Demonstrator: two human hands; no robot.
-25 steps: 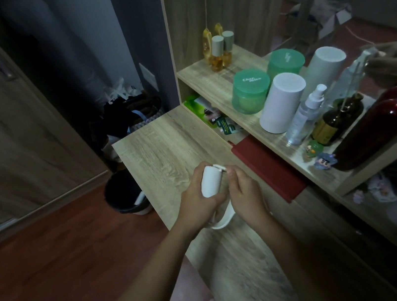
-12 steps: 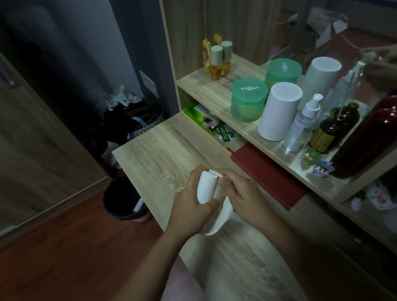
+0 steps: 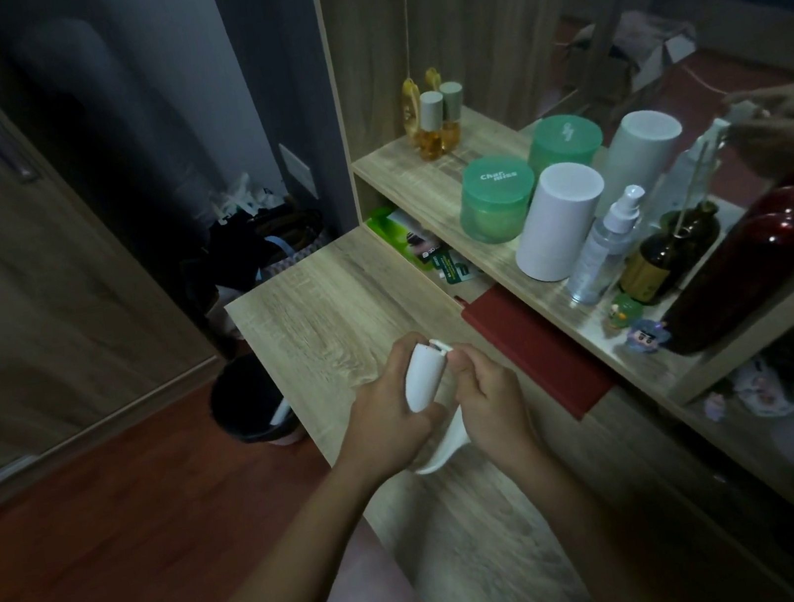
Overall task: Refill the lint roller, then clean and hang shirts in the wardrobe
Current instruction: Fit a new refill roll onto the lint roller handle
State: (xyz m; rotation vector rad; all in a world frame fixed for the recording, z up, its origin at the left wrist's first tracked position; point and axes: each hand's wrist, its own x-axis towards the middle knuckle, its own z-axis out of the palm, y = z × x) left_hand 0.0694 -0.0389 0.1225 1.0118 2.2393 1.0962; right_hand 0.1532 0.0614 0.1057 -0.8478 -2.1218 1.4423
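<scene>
Two hands on one white lint roller (image 3: 424, 378), I noted | left hand (image 3: 387, 424) curled round its body | right hand (image 3: 493, 402) pinched its top end with the fingertips | roller sat over the wooden desk (image 3: 314, 314), near the red folder (image 3: 533, 352).

Item 1: green jar (image 3: 499, 201), on the upper shelf. The lid bears white lettering, "Char" over a smaller "miss".
Item 2: green sachets (image 3: 452, 268), under the shelf. The white print is too small to read.
Item 3: brown bottle (image 3: 664, 258). It has a yellow label, and the text is illegible.
</scene>
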